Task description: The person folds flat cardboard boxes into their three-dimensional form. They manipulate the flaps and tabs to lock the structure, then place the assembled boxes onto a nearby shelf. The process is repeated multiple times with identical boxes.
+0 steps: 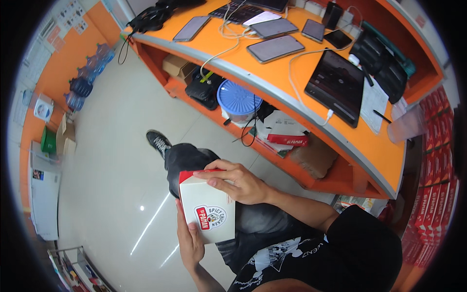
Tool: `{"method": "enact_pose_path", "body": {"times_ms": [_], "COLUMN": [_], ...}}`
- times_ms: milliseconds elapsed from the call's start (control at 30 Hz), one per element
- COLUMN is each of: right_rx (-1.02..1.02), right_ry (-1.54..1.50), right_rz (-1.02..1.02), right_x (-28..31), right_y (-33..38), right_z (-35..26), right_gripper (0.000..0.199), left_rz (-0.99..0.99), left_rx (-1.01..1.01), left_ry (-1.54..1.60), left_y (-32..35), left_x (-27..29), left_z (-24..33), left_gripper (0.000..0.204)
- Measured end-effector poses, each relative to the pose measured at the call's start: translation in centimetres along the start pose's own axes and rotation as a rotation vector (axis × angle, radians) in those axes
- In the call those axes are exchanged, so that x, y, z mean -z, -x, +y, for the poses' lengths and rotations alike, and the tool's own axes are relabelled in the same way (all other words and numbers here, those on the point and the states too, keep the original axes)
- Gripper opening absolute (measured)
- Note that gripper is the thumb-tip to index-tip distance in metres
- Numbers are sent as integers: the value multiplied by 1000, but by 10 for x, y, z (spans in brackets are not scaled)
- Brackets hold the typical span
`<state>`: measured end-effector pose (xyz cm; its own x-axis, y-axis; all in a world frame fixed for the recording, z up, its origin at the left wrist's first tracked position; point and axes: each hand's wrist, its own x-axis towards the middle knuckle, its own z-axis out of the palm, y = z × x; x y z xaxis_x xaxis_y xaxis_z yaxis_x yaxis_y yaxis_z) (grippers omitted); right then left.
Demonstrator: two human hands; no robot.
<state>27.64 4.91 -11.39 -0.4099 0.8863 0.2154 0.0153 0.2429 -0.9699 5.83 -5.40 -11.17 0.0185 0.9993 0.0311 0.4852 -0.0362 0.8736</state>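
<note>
Glossy pale floor (112, 165) — boxy white-and-red carton (208, 209) between both hands (214, 214).

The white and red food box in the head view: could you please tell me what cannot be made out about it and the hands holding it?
- Box: whether it holds anything; its walls hide the inside.
- Its top flap: shut or loose, covered by the right hand.
- Left hand: its fingers lie behind the box, so the grip is hidden.
- Box's far side: turned away from the camera.
</note>
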Motion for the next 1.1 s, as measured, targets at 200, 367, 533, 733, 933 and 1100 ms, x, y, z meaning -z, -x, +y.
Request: {"method": "enact_pose_path", "body": {"times_ms": [200,367,533,733,933,1100], "right_rx": [56,169,31,173,402,610], "right_ry": [-145,0,-11,0,34,466], "right_rz": [103,-163,186,392,837,1274], "right_x": [11,-16,-20,-25,50,137], "right_y": [16,44,67,76,113,239], "right_z": [-3,-21,-22,-36,-90,-186], "right_gripper": [72,90,91,110,103,47], "left_rz": [129,704,401,149,-49,-184], "left_rx": [108,151,-101,-436,-758,-845], "left_ry": [65,497,281,31,-57,-124], "left_y": [0,-26,-24,-35,-74,-207], "left_x": [6,-41,-80,-109,-124,-86], "left_z": [5,15,38,46,73,94], "left_gripper": [67,66,78,82,87,69]}}
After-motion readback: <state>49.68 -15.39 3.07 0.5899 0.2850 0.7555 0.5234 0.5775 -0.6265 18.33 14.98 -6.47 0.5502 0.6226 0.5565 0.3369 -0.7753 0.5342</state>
